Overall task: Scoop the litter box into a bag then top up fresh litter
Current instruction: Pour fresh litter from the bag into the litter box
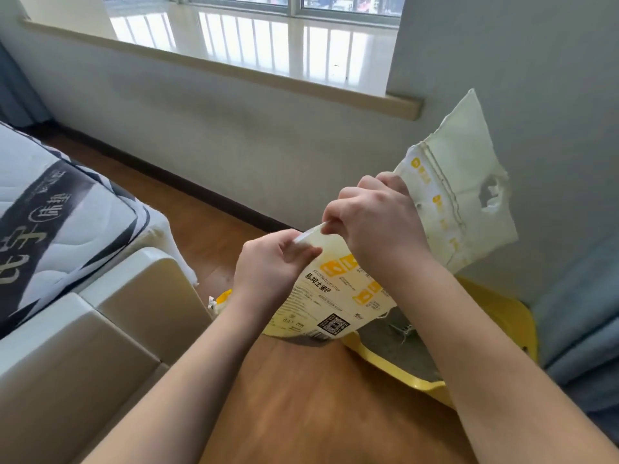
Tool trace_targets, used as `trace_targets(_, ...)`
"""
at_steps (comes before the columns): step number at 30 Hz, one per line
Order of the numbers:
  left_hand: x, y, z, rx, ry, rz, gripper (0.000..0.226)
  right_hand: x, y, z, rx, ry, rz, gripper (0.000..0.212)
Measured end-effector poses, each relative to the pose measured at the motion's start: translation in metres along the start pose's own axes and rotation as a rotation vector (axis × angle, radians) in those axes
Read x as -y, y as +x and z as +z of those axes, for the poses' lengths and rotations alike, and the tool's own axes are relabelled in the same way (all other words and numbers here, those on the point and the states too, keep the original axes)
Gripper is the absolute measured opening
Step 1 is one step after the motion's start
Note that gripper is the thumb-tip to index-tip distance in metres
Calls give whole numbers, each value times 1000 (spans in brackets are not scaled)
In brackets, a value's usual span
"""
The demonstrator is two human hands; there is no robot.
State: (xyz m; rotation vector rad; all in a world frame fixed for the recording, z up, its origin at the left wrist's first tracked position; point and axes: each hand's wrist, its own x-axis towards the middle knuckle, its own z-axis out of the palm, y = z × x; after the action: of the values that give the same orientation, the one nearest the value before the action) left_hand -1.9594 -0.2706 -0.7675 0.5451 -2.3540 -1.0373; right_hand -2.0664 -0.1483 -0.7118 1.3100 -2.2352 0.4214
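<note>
- Right, both hands are up on the litter bag (338, 289), close together at its top edge.
- Left hand (268, 262) pinches the near part of the bag's upper edge, thumb & fingers closed on it.
- Right hand (371, 219) is fisted tight on the same edge just beyond, knuckles up, w/ the bag's torn top flap (459, 182) sticking up behind it toward the wall.
- Flap has a ragged handle hole; bag is cream w/ yellow squares & a QR code on the side facing us.
- Bag bottom sits at the rim of the yellow litter box (499, 316), on the wood floor (301, 396) right of centre; grey litter (398, 346) shows inside.
- Left side: beige bed frame (127, 316) w/ a mattress (57, 209) on top.
- Far side: white wall & glossy window sill (254, 45); blue curtain (582, 313) hangs at the right edge, beside the box.
</note>
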Motion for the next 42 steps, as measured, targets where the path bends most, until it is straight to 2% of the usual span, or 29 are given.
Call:
trace_targets(3, 13, -6, -7, 1, 90, 12, 30, -1, -5, 0, -13, -7, 4, 14)
trace_targets(6, 43, -24, -15, -72, 262, 12, 44, -8, -9, -1, -51, 7, 28, 13)
trace_targets(10, 85, -38, -17, -135, 352, -4, 51, -13, -10, -3, -103, -7, 1, 17)
trace_targets(12, 99, -35, -13, -101, 242, -78, 57, -17, -13, -2, -122, -4, 4, 18)
trace_targets(15, 107, -35, -5, 8, -224, -238, 81, -24, -18, -1, -136, 63, 46, 17)
trace_targets(16, 108, -35, -2, 24, -315, -274, 84, -25, -18, -1, -136, 75, 55, 16)
trace_targets(20, 114, -33, 1, 31, -547, -404, 58, -27, -19, -2, -131, 133, 64, 15)
trace_targets(25, 121, -30, 6, -13, -688, -462, 74, -33, -22, 2, -105, 200, 117, 10)
trace_targets(32, 106, -25, 9, -156, -766, -371, 15, -44, -23, 11, -4, 257, 239, 12)
trace_targets(42, 80, -28, -15, -206, -718, -259, 17, -56, -23, 5, 155, 321, 389, 15)
